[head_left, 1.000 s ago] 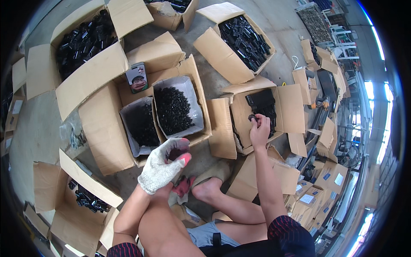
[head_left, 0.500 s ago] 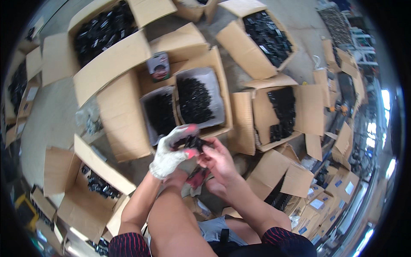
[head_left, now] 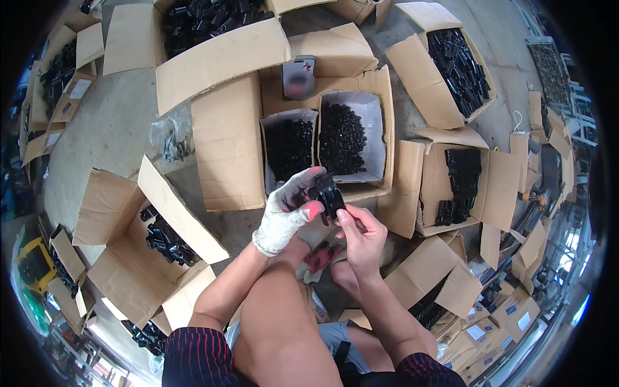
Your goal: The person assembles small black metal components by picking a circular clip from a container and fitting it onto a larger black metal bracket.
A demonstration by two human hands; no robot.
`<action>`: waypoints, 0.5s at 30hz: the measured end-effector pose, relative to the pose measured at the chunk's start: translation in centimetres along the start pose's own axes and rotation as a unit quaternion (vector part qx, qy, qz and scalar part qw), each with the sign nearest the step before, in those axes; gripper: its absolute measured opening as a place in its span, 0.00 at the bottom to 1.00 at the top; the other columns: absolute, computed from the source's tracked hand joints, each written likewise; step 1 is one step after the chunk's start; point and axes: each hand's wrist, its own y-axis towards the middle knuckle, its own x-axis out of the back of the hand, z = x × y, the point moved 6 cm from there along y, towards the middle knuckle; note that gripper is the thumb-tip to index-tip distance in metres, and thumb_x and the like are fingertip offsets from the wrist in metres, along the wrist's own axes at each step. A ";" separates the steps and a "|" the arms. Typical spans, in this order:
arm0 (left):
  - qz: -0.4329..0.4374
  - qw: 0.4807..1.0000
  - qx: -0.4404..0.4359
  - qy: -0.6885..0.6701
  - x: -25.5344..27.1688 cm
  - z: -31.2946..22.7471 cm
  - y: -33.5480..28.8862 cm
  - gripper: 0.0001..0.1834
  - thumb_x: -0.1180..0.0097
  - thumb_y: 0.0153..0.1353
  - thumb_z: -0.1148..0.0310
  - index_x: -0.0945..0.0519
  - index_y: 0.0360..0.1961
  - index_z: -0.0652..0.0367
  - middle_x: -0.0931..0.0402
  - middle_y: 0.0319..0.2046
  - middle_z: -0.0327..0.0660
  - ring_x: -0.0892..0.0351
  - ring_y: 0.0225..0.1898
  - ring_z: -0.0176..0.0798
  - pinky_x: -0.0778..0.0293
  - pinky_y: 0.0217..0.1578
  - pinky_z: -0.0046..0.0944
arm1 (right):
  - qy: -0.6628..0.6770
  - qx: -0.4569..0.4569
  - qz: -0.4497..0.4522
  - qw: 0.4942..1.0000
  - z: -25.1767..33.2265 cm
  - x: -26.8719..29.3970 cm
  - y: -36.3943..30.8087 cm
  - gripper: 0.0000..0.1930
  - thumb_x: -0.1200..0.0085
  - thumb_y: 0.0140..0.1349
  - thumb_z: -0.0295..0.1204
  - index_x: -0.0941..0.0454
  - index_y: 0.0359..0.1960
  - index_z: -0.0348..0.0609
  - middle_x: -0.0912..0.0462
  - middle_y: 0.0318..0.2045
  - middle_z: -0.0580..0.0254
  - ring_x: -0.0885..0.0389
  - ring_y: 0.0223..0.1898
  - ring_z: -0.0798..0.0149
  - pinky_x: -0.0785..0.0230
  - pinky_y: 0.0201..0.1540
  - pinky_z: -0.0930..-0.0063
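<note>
Now right hand (head_left: 365, 233), over right-hand carton (head_left: 436, 184) moments ago, joins gloved left hand (head_left: 288, 211): bare fingers pinched on near end of black part (head_left: 331, 195), gloved fingers curled round far end. Part sits between hands, near grey bin (head_left: 373, 124) of small pieces (head_left: 338, 138); both hands thus occupied.

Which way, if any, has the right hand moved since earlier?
Yes. The right hand has moved left, from over the open carton at its right, to beside the gloved left hand.

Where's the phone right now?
In the head view, the phone is upper middle, slightly left of centre, propped inside the large cardboard box just beyond the two grey bins of black parts.
</note>
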 end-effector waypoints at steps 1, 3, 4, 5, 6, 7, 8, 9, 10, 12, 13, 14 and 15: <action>-0.015 1.000 -0.004 0.022 0.1 -0.3 -0.1 0.39 0.27 0.61 0.71 0.31 0.72 0.64 0.22 0.61 0.41 0.24 0.60 0.34 0.30 0.63 0.36 | -0.012 0.010 0.000 1.000 0.3 -0.1 0.0 0.09 0.39 0.71 0.24 0.15 0.49 0.32 0.14 0.36 0.63 0.17 0.33 0.77 0.22 0.33 0.83; -0.056 0.998 -0.030 0.020 0.5 0.2 -0.2 0.36 0.29 0.63 0.71 0.29 0.71 0.62 0.23 0.61 0.40 0.24 0.59 0.31 0.29 0.60 0.33 | 0.014 0.027 -0.044 0.999 1.0 -0.2 0.0 0.10 0.39 0.71 0.23 0.17 0.50 0.32 0.13 0.37 0.61 0.16 0.34 0.76 0.21 0.35 0.82; -0.068 0.998 -0.010 0.002 0.3 0.2 -0.1 0.35 0.30 0.64 0.71 0.29 0.71 0.62 0.22 0.61 0.39 0.24 0.58 0.30 0.28 0.58 0.32 | 0.026 0.038 -0.067 0.997 1.3 -0.1 0.2 0.10 0.39 0.71 0.22 0.17 0.51 0.31 0.13 0.37 0.60 0.15 0.34 0.75 0.20 0.36 0.81; -0.079 0.997 0.010 -0.017 0.4 0.2 -0.1 0.34 0.30 0.65 0.72 0.29 0.70 0.61 0.22 0.60 0.39 0.23 0.57 0.29 0.27 0.57 0.30 | 0.028 0.060 -0.071 0.995 1.5 0.0 0.4 0.10 0.40 0.71 0.22 0.18 0.51 0.31 0.13 0.37 0.59 0.15 0.34 0.74 0.20 0.37 0.81; -0.072 0.996 0.047 -0.037 0.8 0.9 0.2 0.36 0.30 0.65 0.69 0.31 0.72 0.59 0.21 0.59 0.41 0.21 0.57 0.32 0.25 0.57 0.34 | 0.030 0.082 -0.075 0.993 1.5 0.1 0.8 0.10 0.40 0.71 0.21 0.18 0.52 0.31 0.13 0.37 0.58 0.14 0.35 0.74 0.20 0.37 0.81; -0.066 0.993 0.085 -0.058 1.0 1.2 0.4 0.38 0.30 0.65 0.67 0.32 0.73 0.57 0.20 0.58 0.42 0.18 0.56 0.36 0.22 0.57 0.38 | 0.031 0.103 -0.080 0.991 1.5 0.2 0.9 0.10 0.40 0.71 0.20 0.19 0.52 0.31 0.13 0.38 0.58 0.14 0.35 0.73 0.20 0.38 0.81; -0.058 0.987 0.109 -0.099 0.8 1.4 0.4 0.38 0.30 0.65 0.66 0.33 0.73 0.55 0.19 0.57 0.43 0.17 0.55 0.37 0.21 0.56 0.39 | 0.020 0.096 -0.067 0.993 1.2 0.3 1.1 0.10 0.43 0.70 0.16 0.20 0.52 0.29 0.13 0.43 0.53 0.13 0.41 0.68 0.15 0.43 0.76; -0.049 0.980 0.134 -0.141 0.5 1.4 0.3 0.38 0.29 0.65 0.65 0.33 0.74 0.54 0.19 0.56 0.43 0.16 0.54 0.38 0.19 0.55 0.40 | -0.019 0.146 -0.061 0.987 1.7 0.2 1.2 0.10 0.43 0.71 0.16 0.20 0.52 0.29 0.13 0.44 0.53 0.13 0.42 0.68 0.15 0.44 0.76; -0.045 0.977 0.138 -0.154 0.2 1.2 0.3 0.40 0.28 0.64 0.64 0.34 0.74 0.51 0.18 0.55 0.44 0.15 0.54 0.40 0.17 0.52 0.40 | -0.059 0.194 -0.054 0.978 2.2 0.0 1.4 0.10 0.44 0.71 0.17 0.20 0.52 0.29 0.13 0.44 0.53 0.14 0.43 0.68 0.16 0.45 0.75; -0.040 0.980 0.134 -0.144 0.1 1.3 0.2 0.39 0.28 0.63 0.65 0.32 0.73 0.51 0.18 0.52 0.41 0.15 0.50 0.37 0.17 0.48 0.37 | -0.119 0.253 -0.046 0.959 3.3 -0.4 1.1 0.10 0.42 0.68 0.15 0.19 0.49 0.29 0.13 0.45 0.50 0.13 0.47 0.63 0.17 0.49 0.71; -0.038 0.981 0.130 -0.137 0.2 1.3 0.2 0.38 0.28 0.63 0.65 0.32 0.72 0.51 0.17 0.51 0.40 0.15 0.48 0.35 0.16 0.46 0.35 | -0.165 0.287 -0.044 0.943 4.3 -0.9 0.9 0.10 0.40 0.65 0.14 0.17 0.48 0.31 0.12 0.45 0.49 0.12 0.45 0.61 0.17 0.48 0.70; -0.048 0.981 0.132 -0.134 0.4 1.4 0.2 0.38 0.28 0.62 0.66 0.31 0.72 0.51 0.17 0.49 0.39 0.15 0.46 0.33 0.17 0.44 0.34 | -0.210 0.320 -0.042 0.923 5.2 -1.5 0.6 0.11 0.39 0.63 0.14 0.16 0.47 0.32 0.12 0.44 0.49 0.12 0.44 0.59 0.17 0.47 0.69; -0.058 0.981 0.134 -0.130 0.8 1.7 0.2 0.38 0.28 0.62 0.67 0.30 0.72 0.51 0.17 0.47 0.37 0.16 0.44 0.31 0.17 0.42 0.33 | -0.254 0.352 -0.039 0.900 5.8 -2.1 0.4 0.12 0.37 0.61 0.14 0.14 0.46 0.34 0.12 0.44 0.48 0.11 0.43 0.56 0.17 0.46 0.68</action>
